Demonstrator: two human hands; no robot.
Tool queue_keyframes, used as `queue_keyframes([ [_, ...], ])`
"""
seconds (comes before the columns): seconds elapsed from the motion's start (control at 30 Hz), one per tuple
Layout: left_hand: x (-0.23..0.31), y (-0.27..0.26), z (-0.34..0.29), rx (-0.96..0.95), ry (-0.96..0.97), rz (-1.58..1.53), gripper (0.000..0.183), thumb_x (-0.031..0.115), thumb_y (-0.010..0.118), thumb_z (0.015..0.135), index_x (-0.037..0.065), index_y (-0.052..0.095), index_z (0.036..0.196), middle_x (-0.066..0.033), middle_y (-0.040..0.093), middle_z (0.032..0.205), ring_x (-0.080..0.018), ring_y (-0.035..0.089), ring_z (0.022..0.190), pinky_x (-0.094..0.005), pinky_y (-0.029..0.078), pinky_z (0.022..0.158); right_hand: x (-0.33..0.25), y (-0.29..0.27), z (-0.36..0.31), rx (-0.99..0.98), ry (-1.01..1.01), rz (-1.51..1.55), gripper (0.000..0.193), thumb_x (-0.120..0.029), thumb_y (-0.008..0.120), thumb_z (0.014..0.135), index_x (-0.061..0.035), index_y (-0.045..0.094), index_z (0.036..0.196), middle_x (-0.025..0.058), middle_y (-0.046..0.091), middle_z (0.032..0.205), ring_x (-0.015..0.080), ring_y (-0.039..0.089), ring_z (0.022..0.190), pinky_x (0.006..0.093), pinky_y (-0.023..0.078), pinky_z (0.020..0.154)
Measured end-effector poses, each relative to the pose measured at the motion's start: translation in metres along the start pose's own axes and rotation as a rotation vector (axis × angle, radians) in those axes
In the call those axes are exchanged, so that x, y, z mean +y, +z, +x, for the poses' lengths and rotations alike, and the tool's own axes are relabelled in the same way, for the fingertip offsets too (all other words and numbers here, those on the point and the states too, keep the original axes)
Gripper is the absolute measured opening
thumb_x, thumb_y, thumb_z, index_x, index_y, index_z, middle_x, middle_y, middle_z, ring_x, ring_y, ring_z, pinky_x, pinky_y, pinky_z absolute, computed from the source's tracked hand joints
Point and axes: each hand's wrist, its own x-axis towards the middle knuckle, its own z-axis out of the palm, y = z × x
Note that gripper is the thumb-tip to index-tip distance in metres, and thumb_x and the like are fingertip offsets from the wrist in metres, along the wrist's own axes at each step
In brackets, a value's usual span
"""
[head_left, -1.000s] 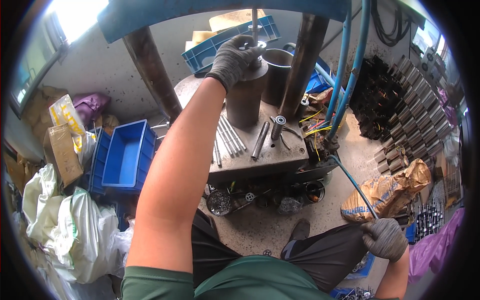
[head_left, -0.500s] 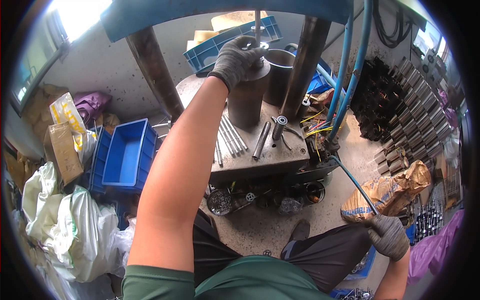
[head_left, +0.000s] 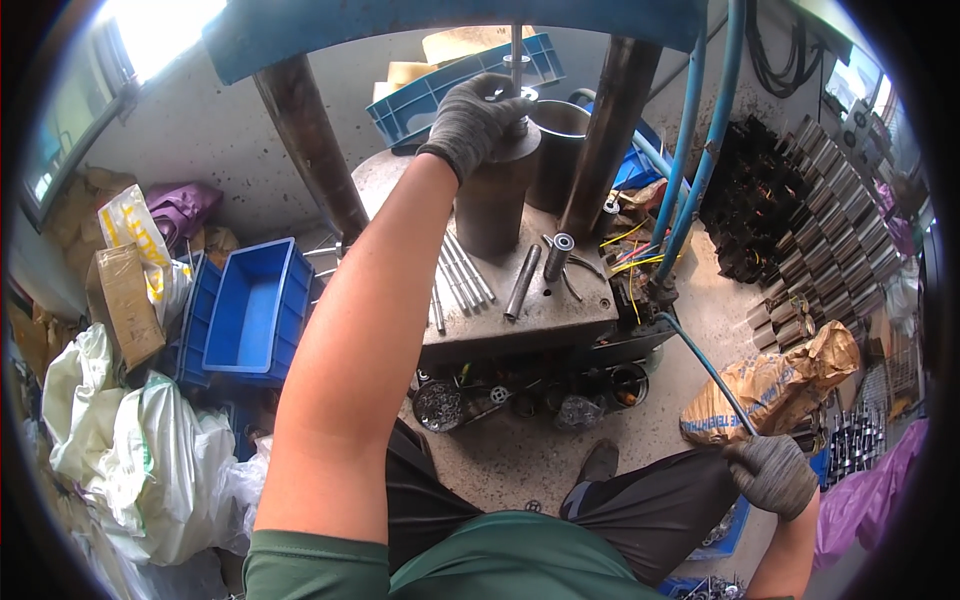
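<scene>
My left hand [head_left: 472, 125], in a grey knit glove, is closed around a small metal shaft piece [head_left: 519, 124] on top of a thick steel cylinder [head_left: 488, 215]. Above it, a thin upright rod [head_left: 516, 45] hangs under a blue press beam [head_left: 450, 22]. The fingers partly hide where rod and piece meet. At the lower right my gloved right hand [head_left: 776, 476] grips the end of a long blue lever [head_left: 703, 364]. On the press table [head_left: 560, 315] lie several slim bright shafts [head_left: 464, 275], a dark rod [head_left: 523, 282] and a short ring-ended cylinder [head_left: 559, 258].
Two steel columns [head_left: 308, 140] flank the work, with an open tube [head_left: 560, 150] behind. Blue crates [head_left: 255, 310] and white sacks [head_left: 140, 460] stand at left. Blue hoses [head_left: 690, 150], a brown paper sack [head_left: 765, 390] and stacked metal tubes [head_left: 840, 220] are on the right.
My right hand and the lever's end have shifted very slightly left and down. My left hand keeps its place on the shaft piece.
</scene>
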Motion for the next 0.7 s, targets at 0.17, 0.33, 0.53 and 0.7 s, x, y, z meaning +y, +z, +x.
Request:
queue_keyframes([
  [0.17, 0.009, 0.004, -0.010, -0.017, -0.020, -0.082, 0.037, 0.022, 0.086, 0.086, 0.008, 0.071, 0.117, -0.0061, 0.073, 0.086, -0.0135, 0.069, 0.071, -0.0318, 0.061, 0.064, 0.000, -0.028, 0.022, 0.437, 0.101, 0.104, 0.029, -0.002, 0.068, 0.082, 0.0010, 0.069, 0.110, 0.0221, 0.070, 0.095, 0.0396, 0.070, 0.090, 0.0429, 0.056, 0.082],
  [0.33, 0.007, -0.002, -0.004, -0.051, 0.016, -0.097, 0.035, 0.019, 0.085, 0.087, 0.006, 0.070, 0.116, -0.0061, 0.072, 0.085, -0.0128, 0.068, 0.071, -0.0281, 0.059, 0.067, 0.038, -0.081, 0.095, 1.021, -0.075, 0.131, 0.028, -0.002, 0.062, 0.099, 0.0024, 0.065, 0.126, 0.0132, 0.069, 0.116, 0.0219, 0.069, 0.108, 0.0328, 0.056, 0.096],
  [0.53, 0.007, 0.004, -0.003, -0.087, -0.025, -0.255, 0.040, 0.014, 0.087, 0.085, 0.001, 0.067, 0.117, -0.0056, 0.070, 0.086, -0.0107, 0.065, 0.071, -0.0278, 0.057, 0.067, 0.061, -0.132, 0.159, 1.054, -0.011, 0.092, 0.042, -0.006, 0.066, 0.098, -0.0017, 0.061, 0.139, 0.0113, 0.064, 0.129, 0.0151, 0.066, 0.099, 0.0284, 0.055, 0.092],
  [0.7, 0.012, 0.010, -0.007, -0.126, -0.093, -0.357, 0.047, 0.001, 0.077, 0.091, -0.002, 0.057, 0.133, -0.0098, 0.071, 0.100, -0.0164, 0.068, 0.081, -0.0289, 0.061, 0.076, 0.062, -0.142, 0.182, 1.077, 0.102, 0.078, 0.058, -0.024, 0.073, 0.096, -0.0059, 0.054, 0.148, 0.0145, 0.063, 0.132, 0.0156, 0.066, 0.092, 0.0309, 0.057, 0.087],
])
